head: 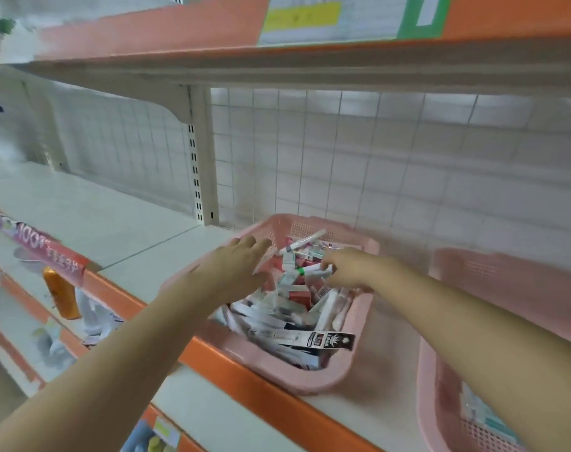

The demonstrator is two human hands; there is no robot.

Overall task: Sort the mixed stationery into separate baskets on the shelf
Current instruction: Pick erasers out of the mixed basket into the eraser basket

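Two pink baskets sit side by side on the white shelf [147, 243]. The middle basket [310, 383] is heaped with mixed stationery [277, 314], and the right basket [440, 419] is partly out of view. The left hand [235, 269] hovers over the middle basket's left rim, its grip slack, fingers spread, holding nothing. The right hand [349, 269] reaches inside, its grip pinching the end of a white pen [310, 272] with a green band.

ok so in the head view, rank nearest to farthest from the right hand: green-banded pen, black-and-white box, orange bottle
1. green-banded pen, pinched by the right hand
2. black-and-white box, front of the pink basket
3. orange bottle, far left, lower down
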